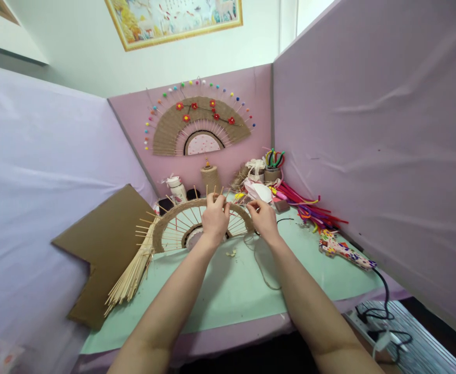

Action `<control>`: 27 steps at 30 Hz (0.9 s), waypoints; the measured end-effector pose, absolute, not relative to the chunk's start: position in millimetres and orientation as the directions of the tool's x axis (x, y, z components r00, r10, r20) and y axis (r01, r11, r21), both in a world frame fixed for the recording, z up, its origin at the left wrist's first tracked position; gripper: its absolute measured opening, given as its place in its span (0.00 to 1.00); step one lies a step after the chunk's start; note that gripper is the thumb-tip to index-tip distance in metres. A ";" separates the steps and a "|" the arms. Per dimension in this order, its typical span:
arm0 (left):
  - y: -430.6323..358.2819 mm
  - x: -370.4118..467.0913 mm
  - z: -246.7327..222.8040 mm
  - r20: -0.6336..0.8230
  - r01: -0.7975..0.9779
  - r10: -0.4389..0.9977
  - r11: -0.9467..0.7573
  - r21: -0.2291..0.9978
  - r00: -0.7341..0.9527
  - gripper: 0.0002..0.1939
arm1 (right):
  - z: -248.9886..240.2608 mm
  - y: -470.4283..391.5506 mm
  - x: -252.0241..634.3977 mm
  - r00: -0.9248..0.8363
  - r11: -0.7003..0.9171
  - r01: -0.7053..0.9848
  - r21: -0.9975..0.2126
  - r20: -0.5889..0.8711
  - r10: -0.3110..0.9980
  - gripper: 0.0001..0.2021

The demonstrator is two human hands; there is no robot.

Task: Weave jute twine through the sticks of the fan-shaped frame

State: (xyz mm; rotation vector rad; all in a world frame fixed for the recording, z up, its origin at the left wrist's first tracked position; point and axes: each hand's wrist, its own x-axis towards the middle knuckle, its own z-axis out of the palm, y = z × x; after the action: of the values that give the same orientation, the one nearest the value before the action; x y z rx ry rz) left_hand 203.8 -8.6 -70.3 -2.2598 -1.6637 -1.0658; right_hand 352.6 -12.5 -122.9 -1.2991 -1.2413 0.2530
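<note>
A half-round fan frame [158,235] of thin wooden sticks, with a band of brown twine woven around its outer part, stands on the table. My left hand [215,215] is closed on the top of this band, among the stick ends. Just right of it, my right hand [264,221] pinches a strand of jute twine, though the bit between the fingertips is hardly visible. A loose loop of the twine [264,278] trails down onto the table below that hand. My left hand and forearm hide part of the fan's middle.
Bundled sticks [128,280] and brown cardboard [106,254] lie left. A twine spool [210,179] stands behind, below a finished fan [165,132] on the partition. At right are colourful pipe cleaners [313,210], scissors [275,157] in a holder, and a corded glue gun [344,252].
</note>
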 end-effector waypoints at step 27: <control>-6.8 202.6 -72.4 0.621 0.877 0.767 -0.400 0.267 0.160 0.09 | -114.9 -28.2 342.2 0.259 0.145 0.791 -0.594 0.540 0.800 0.09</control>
State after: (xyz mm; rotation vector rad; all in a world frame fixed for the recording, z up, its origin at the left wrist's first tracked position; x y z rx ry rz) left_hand 202.6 -6.8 -72.4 -2.2697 -1.6245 -1.0619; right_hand 342.2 -28.2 -114.9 -1.6166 -1.5052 0.0130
